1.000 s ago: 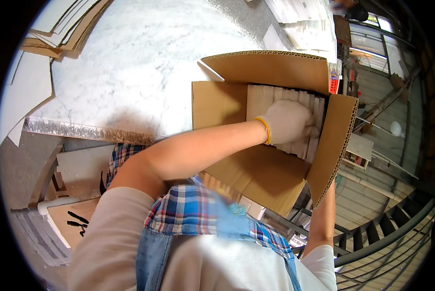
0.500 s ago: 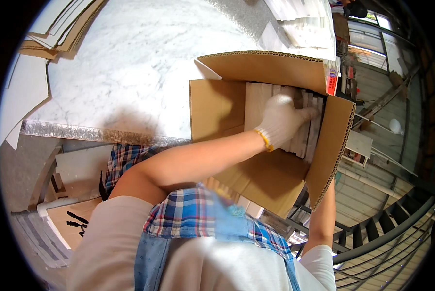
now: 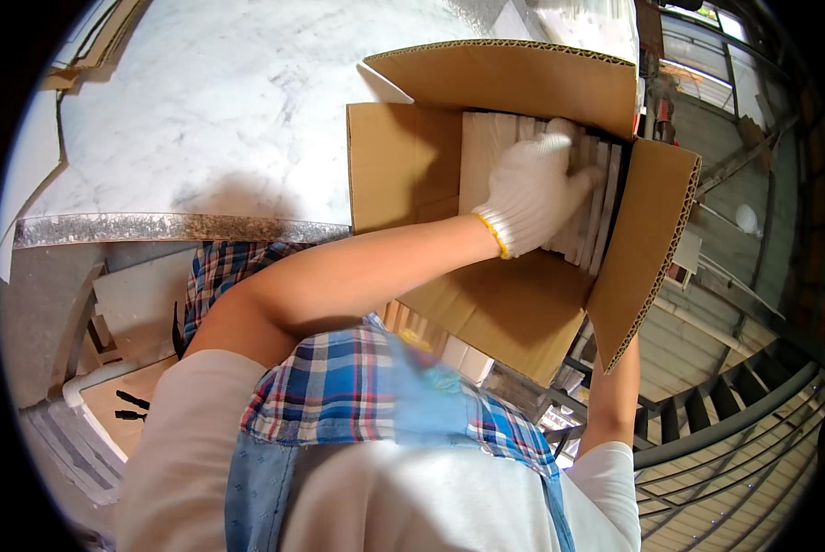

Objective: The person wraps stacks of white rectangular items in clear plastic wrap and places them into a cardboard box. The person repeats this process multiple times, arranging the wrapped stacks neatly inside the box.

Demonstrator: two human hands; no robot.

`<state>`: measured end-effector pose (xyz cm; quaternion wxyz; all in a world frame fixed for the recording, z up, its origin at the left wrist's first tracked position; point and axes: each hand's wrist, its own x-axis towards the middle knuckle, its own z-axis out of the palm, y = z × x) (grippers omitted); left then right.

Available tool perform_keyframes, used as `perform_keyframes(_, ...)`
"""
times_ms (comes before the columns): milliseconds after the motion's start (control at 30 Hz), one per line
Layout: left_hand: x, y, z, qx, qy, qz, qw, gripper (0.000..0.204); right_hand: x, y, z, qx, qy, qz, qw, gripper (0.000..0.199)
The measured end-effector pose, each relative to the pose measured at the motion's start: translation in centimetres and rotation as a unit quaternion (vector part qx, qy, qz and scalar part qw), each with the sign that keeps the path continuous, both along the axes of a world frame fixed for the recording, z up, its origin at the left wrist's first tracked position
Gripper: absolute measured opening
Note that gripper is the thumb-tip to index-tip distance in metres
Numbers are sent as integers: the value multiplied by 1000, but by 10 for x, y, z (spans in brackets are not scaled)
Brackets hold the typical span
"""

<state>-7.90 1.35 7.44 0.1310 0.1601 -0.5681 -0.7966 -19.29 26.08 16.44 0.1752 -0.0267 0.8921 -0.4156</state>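
An open cardboard box (image 3: 486,304) stands at the table's near edge with its flaps spread outward. Inside it, several white flat slabs (image 3: 486,147) are lined up on edge, side by side. My left hand (image 3: 534,189), in a white knit glove with a yellow cuff, reaches into the box from the left. It rests across the slabs' top edges, thumb apart from the fingers; the fingertips are partly hidden. My right forearm (image 3: 613,396) rises behind the box's right flap (image 3: 647,248), which hides the right hand.
The white marbled table (image 3: 210,120) lies left of the box. Flat cardboard sheets (image 3: 40,156) are stacked at its far left. Beyond the box are plastic-wrapped white stacks (image 3: 596,32). A dark metal railing (image 3: 734,432) curves at the lower right.
The view has shifted, so the box and table sit higher in the picture. My left hand stays on the slabs, having moved only slightly. My right forearm is still behind the flap.
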Motion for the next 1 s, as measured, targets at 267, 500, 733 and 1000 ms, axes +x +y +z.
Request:
perform_keyframes(267,5,3,4,-181,101,-194,959,30,5,4,9,20,-1,9,1000,46)
perform_keyframes(500,-32,10,-23,-25,137,-44,989,41,-7,-1,8,23,-2,36,999,49)
perform_keyframes(733,-34,1,-26,192,82,-124,970,60,-28,-1,-2,8,-17,63,998,53)
perform_keyframes(1000,-9,5,-10,-59,107,55,991,42,-11,-23,12,83,1,30,996,61)
